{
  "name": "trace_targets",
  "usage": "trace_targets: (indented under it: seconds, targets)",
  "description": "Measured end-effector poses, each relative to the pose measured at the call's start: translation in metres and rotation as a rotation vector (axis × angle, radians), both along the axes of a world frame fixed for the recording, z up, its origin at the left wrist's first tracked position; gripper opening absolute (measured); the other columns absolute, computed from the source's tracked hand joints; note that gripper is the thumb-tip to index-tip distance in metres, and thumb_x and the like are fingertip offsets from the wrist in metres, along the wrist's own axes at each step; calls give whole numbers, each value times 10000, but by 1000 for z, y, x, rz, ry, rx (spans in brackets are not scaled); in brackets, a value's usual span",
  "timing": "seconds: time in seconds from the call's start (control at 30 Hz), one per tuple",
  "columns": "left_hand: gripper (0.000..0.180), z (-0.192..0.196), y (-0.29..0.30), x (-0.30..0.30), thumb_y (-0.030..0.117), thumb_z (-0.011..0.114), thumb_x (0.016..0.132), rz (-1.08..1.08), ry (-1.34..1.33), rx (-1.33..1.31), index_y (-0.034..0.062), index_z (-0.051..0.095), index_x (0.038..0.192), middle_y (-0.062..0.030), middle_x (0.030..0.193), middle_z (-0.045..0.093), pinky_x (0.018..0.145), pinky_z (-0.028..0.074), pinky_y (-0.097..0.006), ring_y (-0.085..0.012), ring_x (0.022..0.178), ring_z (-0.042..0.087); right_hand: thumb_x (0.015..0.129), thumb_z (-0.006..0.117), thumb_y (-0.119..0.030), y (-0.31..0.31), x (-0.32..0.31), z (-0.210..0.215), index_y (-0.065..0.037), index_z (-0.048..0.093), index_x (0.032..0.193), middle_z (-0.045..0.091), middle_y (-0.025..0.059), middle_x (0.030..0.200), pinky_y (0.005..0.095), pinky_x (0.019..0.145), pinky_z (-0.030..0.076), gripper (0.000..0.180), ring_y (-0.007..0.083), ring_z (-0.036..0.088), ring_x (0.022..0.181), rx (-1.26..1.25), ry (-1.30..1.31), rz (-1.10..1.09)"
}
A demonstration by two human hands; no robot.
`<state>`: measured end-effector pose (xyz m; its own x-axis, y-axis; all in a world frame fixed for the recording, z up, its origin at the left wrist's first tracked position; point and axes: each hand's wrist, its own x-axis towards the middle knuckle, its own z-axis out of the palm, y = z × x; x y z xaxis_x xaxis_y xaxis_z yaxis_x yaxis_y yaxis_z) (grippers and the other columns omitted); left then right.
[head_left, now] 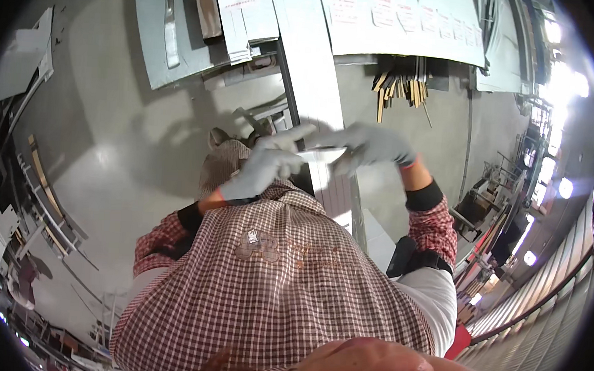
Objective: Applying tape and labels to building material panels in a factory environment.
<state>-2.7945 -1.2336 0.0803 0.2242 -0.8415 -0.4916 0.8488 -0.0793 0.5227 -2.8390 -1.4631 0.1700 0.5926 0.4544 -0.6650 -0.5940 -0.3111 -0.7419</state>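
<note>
In front of my apron, both hands wear grey gloves and come close together over a long pale beam. A small, bright white flat piece (323,155) spans the gap between them; glare hides exactly what it is. My left hand (265,168) is closed at the piece's left end, with its index finger reaching toward the right hand. From the other side my right hand (375,148) bends its fingers down onto the right end. Beneath them the white beam (309,64) runs away from my body, its near part showing lengthwise grooves.
Large pale sheets (415,40) with a row of paper labels lie at the far right. More pale panels (153,34) stand at the far left. A bundle of thin strips (401,88) sits below the sheets. Metal racks (44,197) and a long wooden strip (45,173) line the left side.
</note>
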Motion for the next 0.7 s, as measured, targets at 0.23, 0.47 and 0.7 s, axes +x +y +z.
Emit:
trace_targets:
  seconds: [0.23,0.47,0.7]
  targets:
    - [284,-278,-69,-4,40,489,799,-279,-1166,221,11,597,1060,-109,759,626,623,475,-344,-240,663,594,781,622,-123,-98,-18,-213,32,615,1045,664,133,1000,278,773,479,307,180,623,872,-316,-327,-49]
    - [273,-220,-65,38,134,505,847,-620,-1165,23,15,608,1071,-97,914,673,791,481,-372,-260,873,632,837,571,-86,-11,-29,-132,53,440,1223,566,148,1096,289,856,453,431,183,563,957,-703,-515,-1145]
    - [377,-109,18,29,170,564,886,-89,-931,-248,48,538,1242,-43,992,644,633,471,-257,-101,692,582,561,738,-482,86,-64,-122,-1,338,1327,347,316,1315,459,1008,280,989,394,342,1227,-1479,-459,-368]
